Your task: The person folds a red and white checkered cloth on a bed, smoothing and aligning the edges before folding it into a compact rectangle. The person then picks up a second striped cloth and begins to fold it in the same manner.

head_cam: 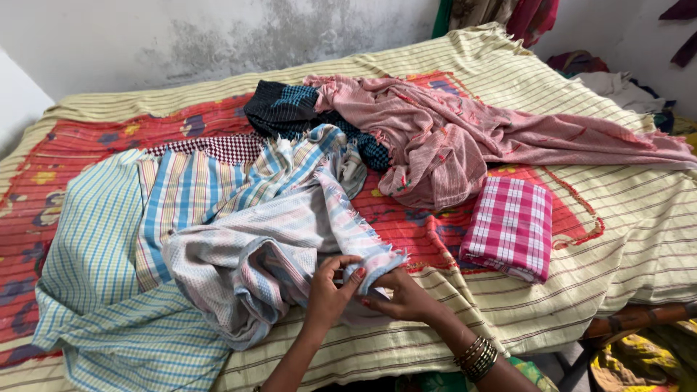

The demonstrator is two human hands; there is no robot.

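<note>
Pinching the fringed corner of a pale striped cloth (276,239), both hands work at the near edge of the bed (617,239). Left hand (328,292): thumb and fingers (347,263) clenched on the cloth edge from the left side, red-painted nail visible at the fingertip. Right hand (403,296): lies just below and to the right of the same corner, fingers grasping the underside of the fold; the two hands nearly touch. Bangles (477,357) sit on the right wrist. The held cloth is pale grey-white with pink and blue stripes, bunched in loose folds, and trails up and back toward the middle of the bed. Beneath and left of it lies a spread blue-and-cream checked cloth (94,247), with a broader blue-striped piece (181,192) overlapping it. Behind these, a small maroon-and-white checked piece (225,147) and a dark navy checked cloth (279,109) lie crumpled. A large dusty-pink cloth (450,138) is heaped to the right of the navy one and stretches to the bed's right edge. A pink-and-white checked cloth (508,226), folded into a neat rectangle, rests apart from the pile, right of the hands. The bed cover is cream with thin stripes and a red floral centre panel.
</note>
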